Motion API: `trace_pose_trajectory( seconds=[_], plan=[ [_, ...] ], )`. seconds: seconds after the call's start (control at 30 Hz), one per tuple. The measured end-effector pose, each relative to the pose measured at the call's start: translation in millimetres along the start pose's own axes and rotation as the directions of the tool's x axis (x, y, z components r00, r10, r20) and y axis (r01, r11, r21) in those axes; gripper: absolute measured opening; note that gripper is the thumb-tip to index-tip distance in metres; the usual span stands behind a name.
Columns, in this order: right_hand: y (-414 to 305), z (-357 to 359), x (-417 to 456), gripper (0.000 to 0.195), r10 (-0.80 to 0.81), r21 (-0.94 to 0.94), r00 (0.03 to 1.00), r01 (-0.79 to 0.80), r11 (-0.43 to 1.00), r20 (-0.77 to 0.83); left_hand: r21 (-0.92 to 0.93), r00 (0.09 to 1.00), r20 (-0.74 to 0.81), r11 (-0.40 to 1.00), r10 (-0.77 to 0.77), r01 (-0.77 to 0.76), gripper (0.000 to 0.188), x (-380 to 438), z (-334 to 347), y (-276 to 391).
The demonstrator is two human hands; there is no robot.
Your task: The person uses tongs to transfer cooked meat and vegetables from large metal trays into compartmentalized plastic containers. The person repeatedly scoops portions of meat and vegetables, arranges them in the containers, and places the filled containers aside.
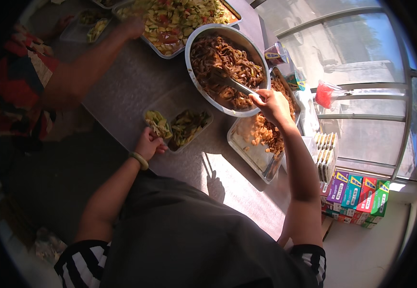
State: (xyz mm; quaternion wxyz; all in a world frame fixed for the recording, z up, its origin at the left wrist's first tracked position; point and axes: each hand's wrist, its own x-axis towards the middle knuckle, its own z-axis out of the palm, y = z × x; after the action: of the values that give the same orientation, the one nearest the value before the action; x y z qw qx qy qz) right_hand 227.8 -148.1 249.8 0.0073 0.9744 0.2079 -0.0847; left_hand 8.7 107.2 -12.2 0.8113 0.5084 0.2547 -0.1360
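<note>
My right hand grips metal tongs, their tips down among the brown, sauced strips of food. That food fills a large round steel bowl. With its fingers at the near left edge of a clear plastic divided container, my left hand holds the container on the table. Pale green vegetable slices lie in one compartment, darker green and brown food in the other. A bangle circles my left wrist.
Beyond the bowl is a steel tray of chopped vegetables. A second tray with orange-brown food sits partly under the bowl. At left, a co-worker's arm reaches to the vegetable tray, near another container. Colourful boxes stand by the window.
</note>
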Motion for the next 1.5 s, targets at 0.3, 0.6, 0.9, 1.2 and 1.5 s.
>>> trace_pose_trajectory(
  seconds=[0.3,0.6,0.9,1.2,1.5],
  plan=[
    [-50.6,-17.1,-30.8,0.034,-0.046,0.012,0.998,0.046,0.999,0.038,-0.025,0.998,-0.038,0.998,-0.058,0.057,0.016,-22.9,-26.2,6.7],
    [-79.0,88.7,-11.8,0.038,-0.239,-0.180,0.965,0.255,0.950,0.108,-0.027,0.998,-0.025,0.998,-0.052,0.051,0.017,-27.4,-35.0,-1.1],
    [-73.7,101.8,-31.3,0.035,-0.285,-0.249,0.957,0.289,0.924,0.053,-0.049,0.999,-0.016,0.998,-0.037,0.036,0.018,-29.1,-33.6,2.0],
    [-24.9,30.9,-36.2,0.044,0.078,0.097,0.996,-0.083,0.992,0.048,-0.019,0.998,-0.018,0.998,-0.068,0.068,0.019,-31.2,-35.1,2.5],
    [2.2,101.7,22.7,0.045,0.067,-0.084,0.993,-0.058,0.995,0.099,-0.031,0.997,-0.006,0.997,-0.075,0.075,0.018,-33.0,-36.5,6.4]
  ],
)
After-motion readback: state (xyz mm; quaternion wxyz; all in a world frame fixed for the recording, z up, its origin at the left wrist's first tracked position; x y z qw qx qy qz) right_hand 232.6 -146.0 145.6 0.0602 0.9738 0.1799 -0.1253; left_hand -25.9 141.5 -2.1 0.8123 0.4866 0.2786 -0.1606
